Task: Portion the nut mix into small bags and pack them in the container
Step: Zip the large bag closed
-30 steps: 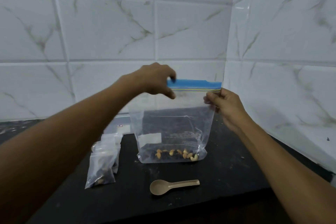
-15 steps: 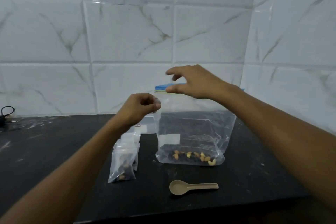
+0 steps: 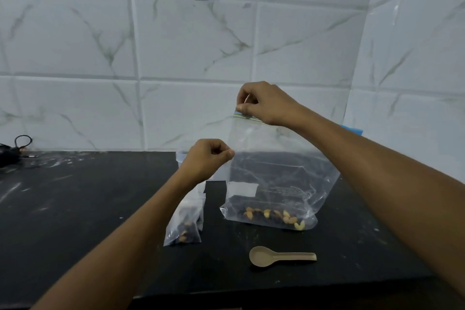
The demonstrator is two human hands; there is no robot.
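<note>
A large clear zip bag point(image 3: 281, 178) stands upright on the black counter point(image 3: 75, 209) with a little nut mix point(image 3: 274, 216) at its bottom. My right hand point(image 3: 264, 104) reaches across and pinches the blue zip strip at the bag's top left corner. My left hand point(image 3: 206, 160) pinches the bag's left edge lower down, fingers curled. Small filled bags point(image 3: 185, 221) lie left of the big bag, partly behind my left forearm. A clear container point(image 3: 180, 158) shows only a sliver behind my left hand.
A beige plastic spoon point(image 3: 281, 256) lies on the counter in front of the big bag. A black cable point(image 3: 17, 146) sits at the far left against the tiled wall point(image 3: 176, 58). The counter's front edge runs along the bottom.
My right hand closed from spread fingers into a pinch on the zip strip's left end. My left hand stayed at the bag's left edge. The view shifted slightly.
</note>
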